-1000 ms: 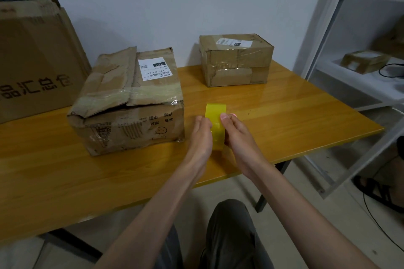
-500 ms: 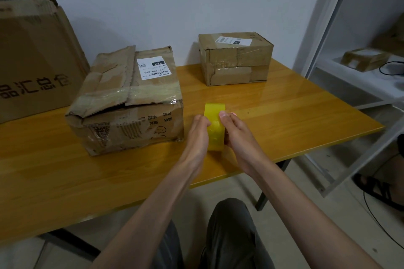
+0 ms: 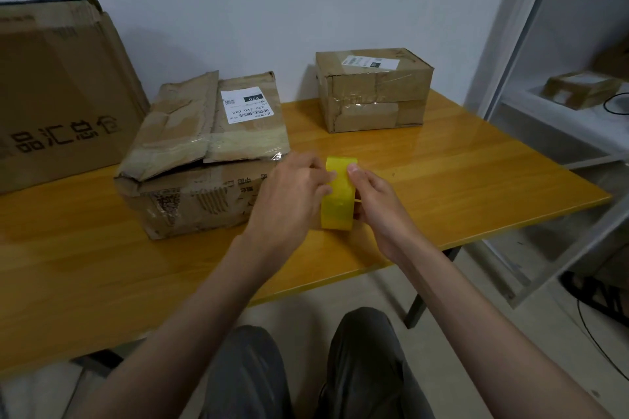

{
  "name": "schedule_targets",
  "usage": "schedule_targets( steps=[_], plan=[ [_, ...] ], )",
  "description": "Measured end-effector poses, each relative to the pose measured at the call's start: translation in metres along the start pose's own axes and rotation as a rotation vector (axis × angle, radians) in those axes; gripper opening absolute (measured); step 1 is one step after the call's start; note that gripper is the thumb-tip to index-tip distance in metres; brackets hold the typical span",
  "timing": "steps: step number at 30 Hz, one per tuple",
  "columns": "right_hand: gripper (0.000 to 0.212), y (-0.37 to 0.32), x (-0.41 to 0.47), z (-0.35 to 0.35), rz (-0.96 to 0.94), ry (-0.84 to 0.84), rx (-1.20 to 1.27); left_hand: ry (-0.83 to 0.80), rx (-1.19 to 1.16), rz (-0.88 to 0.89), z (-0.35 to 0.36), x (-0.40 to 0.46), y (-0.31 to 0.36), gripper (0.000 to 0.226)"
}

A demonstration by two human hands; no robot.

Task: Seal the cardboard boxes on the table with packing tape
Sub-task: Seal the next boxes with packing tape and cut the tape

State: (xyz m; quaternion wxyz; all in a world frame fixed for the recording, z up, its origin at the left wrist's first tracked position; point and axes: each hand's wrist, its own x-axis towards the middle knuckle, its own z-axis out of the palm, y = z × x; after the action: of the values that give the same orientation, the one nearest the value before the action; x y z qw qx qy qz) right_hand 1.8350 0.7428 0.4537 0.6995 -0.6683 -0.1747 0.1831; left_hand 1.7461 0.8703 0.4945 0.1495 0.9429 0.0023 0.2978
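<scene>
Both hands hold a roll of yellow tape [image 3: 338,196] upright on its edge, just above the front part of the counter [image 3: 476,177]. The left hand [image 3: 292,196] wraps the roll's left side, fingers curled over the top edge with fingertips on the tape's face. The right hand [image 3: 372,196] grips the right side, thumb pressed on the upper face of the roll and the other fingers curled behind it. Both forearms reach forward from the lower edge of the view and converge at the roll. The crumpled box [image 3: 200,153], its top flaps loose and uneven, sits just left of the left hand. A smaller box [image 3: 372,90] stands farther back on the counter, well apart from the hands.
</scene>
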Motion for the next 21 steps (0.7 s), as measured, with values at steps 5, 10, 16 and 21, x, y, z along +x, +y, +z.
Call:
schedule_targets(
  steps=[5,10,16,21],
  plan=[
    [0.081,0.001,0.005,0.0,0.002,0.01,0.004,-0.135,0.172,0.112,-0.014,0.024,0.001,0.012],
    [0.072,0.005,0.014,-0.001,0.018,0.014,0.006,-0.287,0.313,0.131,-0.025,0.041,0.007,0.008],
    [0.065,0.01,0.019,-0.004,0.017,0.01,0.005,-0.378,0.371,0.15,-0.031,0.055,0.016,0.02],
    [0.067,0.013,0.021,-0.006,0.009,-0.012,0.003,-0.442,0.412,0.172,-0.027,0.064,0.018,0.025]
  ],
)
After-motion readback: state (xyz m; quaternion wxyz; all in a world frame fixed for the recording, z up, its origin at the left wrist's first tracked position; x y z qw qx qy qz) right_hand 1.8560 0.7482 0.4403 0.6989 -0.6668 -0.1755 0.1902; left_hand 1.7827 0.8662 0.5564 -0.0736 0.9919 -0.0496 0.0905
